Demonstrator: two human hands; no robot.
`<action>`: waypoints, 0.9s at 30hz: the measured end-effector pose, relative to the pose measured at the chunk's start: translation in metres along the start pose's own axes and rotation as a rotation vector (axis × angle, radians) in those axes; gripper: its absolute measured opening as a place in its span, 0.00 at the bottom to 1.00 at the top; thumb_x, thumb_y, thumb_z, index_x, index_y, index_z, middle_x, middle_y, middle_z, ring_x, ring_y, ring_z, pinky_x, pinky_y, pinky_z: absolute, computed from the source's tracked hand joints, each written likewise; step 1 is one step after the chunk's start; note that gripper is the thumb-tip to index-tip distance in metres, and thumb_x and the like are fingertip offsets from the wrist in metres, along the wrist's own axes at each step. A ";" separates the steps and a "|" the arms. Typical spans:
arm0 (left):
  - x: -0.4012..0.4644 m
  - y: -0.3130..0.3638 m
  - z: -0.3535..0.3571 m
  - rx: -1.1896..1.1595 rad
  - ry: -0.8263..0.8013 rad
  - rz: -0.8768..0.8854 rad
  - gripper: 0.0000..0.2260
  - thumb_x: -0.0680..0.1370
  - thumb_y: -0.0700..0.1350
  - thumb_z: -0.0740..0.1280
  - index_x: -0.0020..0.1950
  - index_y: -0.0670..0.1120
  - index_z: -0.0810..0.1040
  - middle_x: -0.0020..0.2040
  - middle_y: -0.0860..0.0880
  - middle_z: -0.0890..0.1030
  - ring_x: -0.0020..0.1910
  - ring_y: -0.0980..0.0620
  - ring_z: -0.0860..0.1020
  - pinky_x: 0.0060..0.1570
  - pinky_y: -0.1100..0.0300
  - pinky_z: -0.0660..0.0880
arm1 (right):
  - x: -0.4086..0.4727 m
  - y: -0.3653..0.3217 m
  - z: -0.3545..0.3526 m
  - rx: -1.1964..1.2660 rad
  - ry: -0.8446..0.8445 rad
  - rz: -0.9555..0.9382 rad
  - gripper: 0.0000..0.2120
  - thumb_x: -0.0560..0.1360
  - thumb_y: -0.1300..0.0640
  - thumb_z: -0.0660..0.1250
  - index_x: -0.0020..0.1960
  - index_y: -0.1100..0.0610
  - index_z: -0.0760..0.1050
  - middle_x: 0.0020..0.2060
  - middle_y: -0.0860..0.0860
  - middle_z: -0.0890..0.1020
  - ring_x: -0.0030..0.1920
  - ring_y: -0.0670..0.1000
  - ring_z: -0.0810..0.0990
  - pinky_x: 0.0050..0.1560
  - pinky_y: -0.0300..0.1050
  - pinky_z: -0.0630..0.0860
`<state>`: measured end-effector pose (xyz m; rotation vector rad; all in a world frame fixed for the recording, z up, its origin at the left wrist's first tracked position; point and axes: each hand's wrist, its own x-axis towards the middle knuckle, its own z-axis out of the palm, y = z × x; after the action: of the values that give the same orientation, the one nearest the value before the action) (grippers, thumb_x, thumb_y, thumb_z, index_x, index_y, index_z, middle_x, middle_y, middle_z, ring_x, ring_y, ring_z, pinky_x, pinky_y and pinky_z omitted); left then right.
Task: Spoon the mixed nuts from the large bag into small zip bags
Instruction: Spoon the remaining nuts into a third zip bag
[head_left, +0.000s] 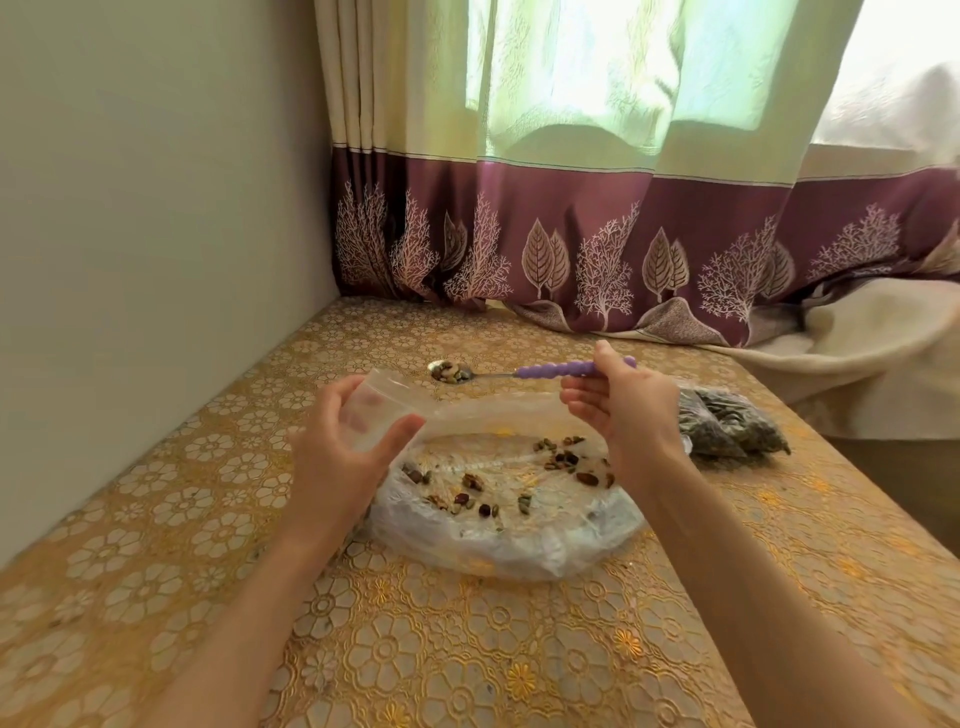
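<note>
The large clear bag (519, 540) lies open on the table, a thin scatter of mixed nuts (561, 462) inside it. My left hand (337, 457) grips a small clear zip bag (379, 410) above the large bag's left edge, its mouth held open and tilted toward the right. My right hand (623, 415) pinches the purple beaded handle of a metal spoon (519, 371). The spoon is level, its bowl (449, 372) heaped with nuts, just beyond and right of the small bag's mouth.
Several filled small bags of nuts (727, 426) lie right of my right hand. The table (467, 649) has a gold floral cloth, with a wall on the left, a purple-hemmed curtain (571, 249) behind and a cream blanket (857, 353) at far right.
</note>
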<state>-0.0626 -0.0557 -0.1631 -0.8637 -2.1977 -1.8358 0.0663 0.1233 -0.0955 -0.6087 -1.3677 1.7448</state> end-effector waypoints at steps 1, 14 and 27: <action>0.000 0.000 0.000 0.010 0.004 0.005 0.37 0.59 0.73 0.67 0.63 0.56 0.68 0.57 0.52 0.75 0.56 0.46 0.76 0.50 0.41 0.77 | -0.002 -0.005 0.003 -0.005 -0.017 -0.020 0.15 0.79 0.57 0.63 0.39 0.65 0.78 0.26 0.53 0.81 0.26 0.47 0.79 0.26 0.35 0.75; -0.005 0.013 -0.001 -0.016 0.029 0.030 0.42 0.60 0.72 0.67 0.63 0.45 0.70 0.46 0.53 0.79 0.39 0.52 0.79 0.43 0.57 0.79 | -0.031 -0.013 0.018 -0.160 -0.397 -0.275 0.10 0.80 0.61 0.59 0.43 0.64 0.74 0.35 0.55 0.85 0.31 0.49 0.79 0.32 0.38 0.77; -0.006 0.013 -0.002 0.013 0.007 0.015 0.45 0.58 0.75 0.65 0.65 0.46 0.69 0.58 0.47 0.77 0.55 0.45 0.77 0.54 0.40 0.75 | -0.009 0.010 -0.033 -0.129 0.107 -0.129 0.16 0.81 0.52 0.59 0.37 0.59 0.72 0.25 0.50 0.75 0.22 0.43 0.70 0.22 0.36 0.66</action>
<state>-0.0510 -0.0586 -0.1541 -0.8677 -2.1908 -1.8134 0.0938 0.1327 -0.1159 -0.6602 -1.4198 1.5093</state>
